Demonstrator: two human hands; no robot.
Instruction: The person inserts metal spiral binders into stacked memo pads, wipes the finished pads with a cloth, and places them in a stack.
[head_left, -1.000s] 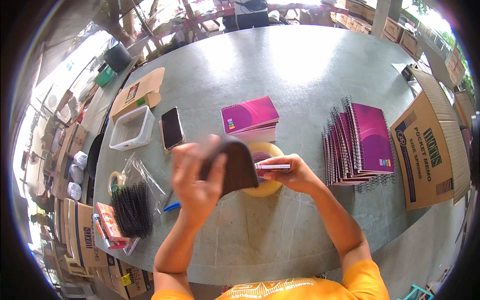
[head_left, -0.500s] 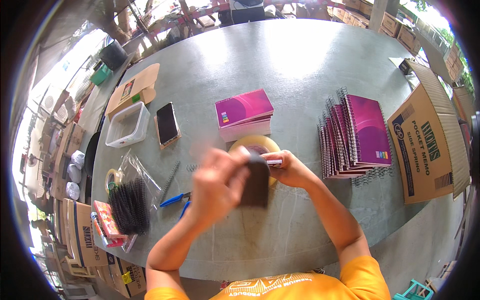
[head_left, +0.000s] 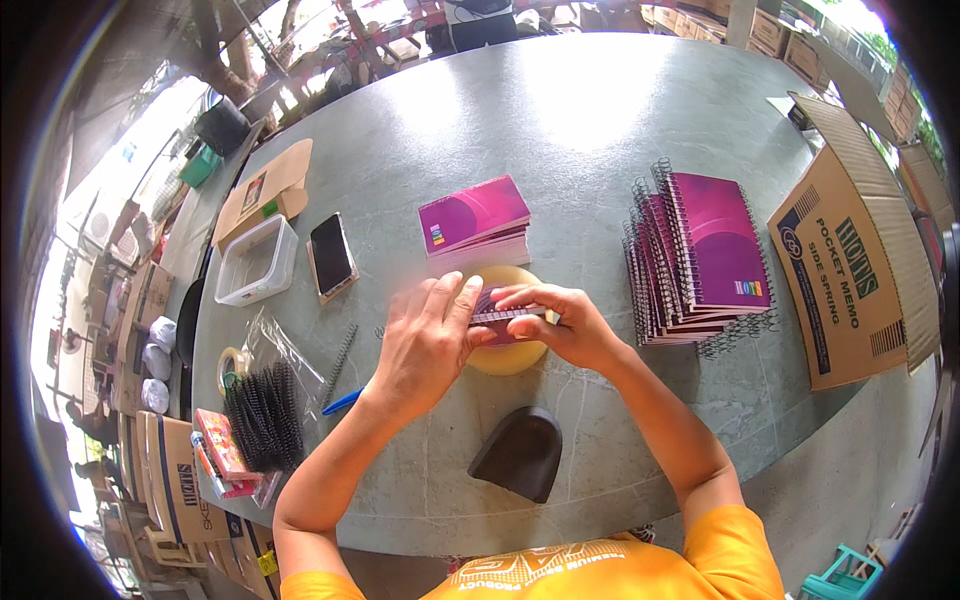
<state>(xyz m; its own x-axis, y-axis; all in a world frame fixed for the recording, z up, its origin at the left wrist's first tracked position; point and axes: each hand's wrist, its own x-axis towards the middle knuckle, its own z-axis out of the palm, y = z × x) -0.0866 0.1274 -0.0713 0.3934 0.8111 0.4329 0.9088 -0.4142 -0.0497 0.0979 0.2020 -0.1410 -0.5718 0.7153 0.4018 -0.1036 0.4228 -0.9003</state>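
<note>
Both hands are closed on a small purple memo pad (head_left: 496, 317), its punched edge of holes facing me. My left hand (head_left: 425, 345) grips one end, fingers on top and thumb near the edge. At the other end, my right hand (head_left: 568, 325) pinches it between thumb and fingers. Under the pad lies a wide roll of yellowish tape (head_left: 500, 364), partly hidden by the hands. A dark, round-ended block (head_left: 522, 452) rests on the table nearer to me. Beyond the tape roll is a stack of purple memo pads (head_left: 475, 222) with no coils showing.
Coil-bound memo pads (head_left: 715, 245) stand stacked at right beside an open carton (head_left: 840, 275). On the left are a phone (head_left: 332, 256), a clear plastic box (head_left: 256, 262), black spiral coils (head_left: 264, 415), a loose coil (head_left: 341, 352) and a blue-handled tool (head_left: 343, 402), partly behind my forearm.
The dark block has left my left hand and now lies on the table nearer to me. My left hand has moved onto the memo pad, joining the right.
</note>
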